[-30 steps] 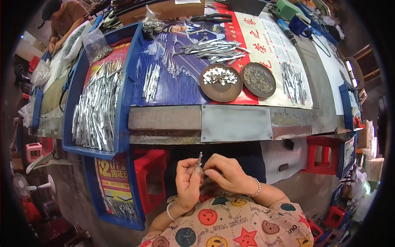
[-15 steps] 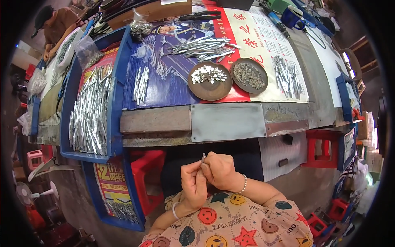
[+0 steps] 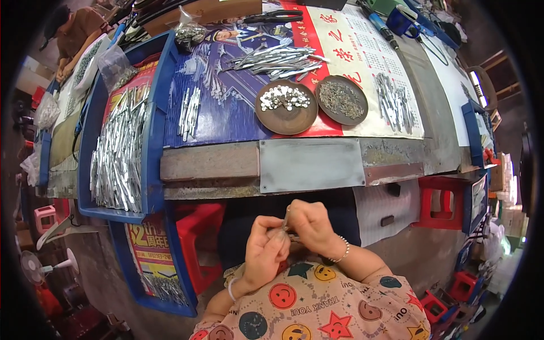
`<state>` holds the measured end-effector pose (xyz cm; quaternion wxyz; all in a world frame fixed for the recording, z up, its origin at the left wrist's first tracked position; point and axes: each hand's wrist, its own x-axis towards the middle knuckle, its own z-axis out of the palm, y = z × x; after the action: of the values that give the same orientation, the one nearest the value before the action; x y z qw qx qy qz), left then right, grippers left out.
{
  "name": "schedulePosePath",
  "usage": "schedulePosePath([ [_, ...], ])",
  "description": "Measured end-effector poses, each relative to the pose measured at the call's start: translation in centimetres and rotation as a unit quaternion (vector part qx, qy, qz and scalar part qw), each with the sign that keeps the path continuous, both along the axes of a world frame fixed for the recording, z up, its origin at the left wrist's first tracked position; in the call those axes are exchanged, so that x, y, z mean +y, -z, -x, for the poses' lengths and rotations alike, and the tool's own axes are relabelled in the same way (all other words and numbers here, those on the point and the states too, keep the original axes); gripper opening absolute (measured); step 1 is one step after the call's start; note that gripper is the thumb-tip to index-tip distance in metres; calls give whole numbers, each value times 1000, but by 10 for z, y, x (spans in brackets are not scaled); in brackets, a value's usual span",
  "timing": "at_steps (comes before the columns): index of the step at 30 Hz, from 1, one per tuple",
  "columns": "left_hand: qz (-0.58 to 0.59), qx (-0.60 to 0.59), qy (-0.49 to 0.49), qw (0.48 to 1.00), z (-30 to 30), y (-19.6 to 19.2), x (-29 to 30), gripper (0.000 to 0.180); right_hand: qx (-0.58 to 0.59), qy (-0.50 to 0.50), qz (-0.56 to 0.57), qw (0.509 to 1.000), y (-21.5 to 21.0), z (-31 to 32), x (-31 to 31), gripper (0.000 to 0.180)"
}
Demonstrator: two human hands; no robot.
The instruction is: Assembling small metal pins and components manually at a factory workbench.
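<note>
My left hand (image 3: 265, 250) and my right hand (image 3: 313, 228) meet in front of my chest, just short of the bench edge. Both are closed, thumbs and fingertips pinching a slim silvery metal strip (image 3: 286, 219). Only its upper part shows between the fingers; the rest is hidden. Beyond the hands, a round brown dish (image 3: 286, 126) holds shiny silvery discs. Beside it, a second dish (image 3: 343, 118) carries small dark pin-like pieces. Similar metal strips lie in a loose pile (image 3: 276, 61), a small bunch at the left (image 3: 189, 113) and another at the right (image 3: 395, 103).
At the left, a blue tray (image 3: 156, 127) holds many strips, with another blue tray (image 3: 184, 283) below it. A metal plate (image 3: 310, 165) covers part of the bench edge. Pliers (image 3: 275, 16) lie at the back. A red stool (image 3: 198, 235) stands under the bench; another person (image 3: 79, 34) sits far left.
My right hand has risen slightly and drawn a little to the right, and its fingers have shifted on the strip. More of the strip shows now. The whole view has shifted slightly.
</note>
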<state>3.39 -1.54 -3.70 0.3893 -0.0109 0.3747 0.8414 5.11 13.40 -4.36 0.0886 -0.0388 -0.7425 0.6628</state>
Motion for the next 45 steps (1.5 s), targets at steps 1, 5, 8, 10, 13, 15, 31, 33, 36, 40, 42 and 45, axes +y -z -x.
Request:
schedulePosePath([
  [1, -41, -86, 48, 994, 7, -5, -4, 14, -20, -19, 36, 999, -4, 1, 6, 29],
  [5, -129, -308, 173, 927, 25, -12, -11, 16, -25, -93, 63, 993, -14, 1, 21, 39],
  [8, -164, -334, 205, 905, 27, -6, -13, 20, -21, -116, 58, 991, -20, 3, 25, 38],
  [10, -173, -353, 221, 892, 27, -6, -11, 21, -32, -116, 63, 991, -22, 3, 27, 38],
  [13, -185, -357, 232, 885, 26, -4, -8, 22, -14, -93, 40, 995, -18, 3, 25, 45],
  [15, -187, -368, 240, 879, 28, -1, -6, 22, -8, -95, 39, 995, -15, 2, 26, 44],
  [31, 189, 121, 176, 958, 23, -20, 7, 21, -33, -72, -18, 997, -15, 6, 38, 31],
  [33, 271, 267, 169, 909, 24, -24, 9, 20, -37, -66, -48, 996, -14, 6, 39, 31],
  [36, 321, 341, 147, 871, 28, -32, 16, 18, -51, -72, -61, 994, -12, 6, 42, 30],
  [40, 337, 474, 93, 808, 32, -23, 19, 18, -38, -71, -39, 996, -14, 10, 44, 29],
  [42, 349, 575, 33, 739, 38, -25, 24, 21, -61, -59, -19, 996, -19, 11, 46, 23],
  [45, 358, 604, 19, 712, 46, -27, 25, 23, -74, -25, -9, 997, -27, 10, 50, 17],
])
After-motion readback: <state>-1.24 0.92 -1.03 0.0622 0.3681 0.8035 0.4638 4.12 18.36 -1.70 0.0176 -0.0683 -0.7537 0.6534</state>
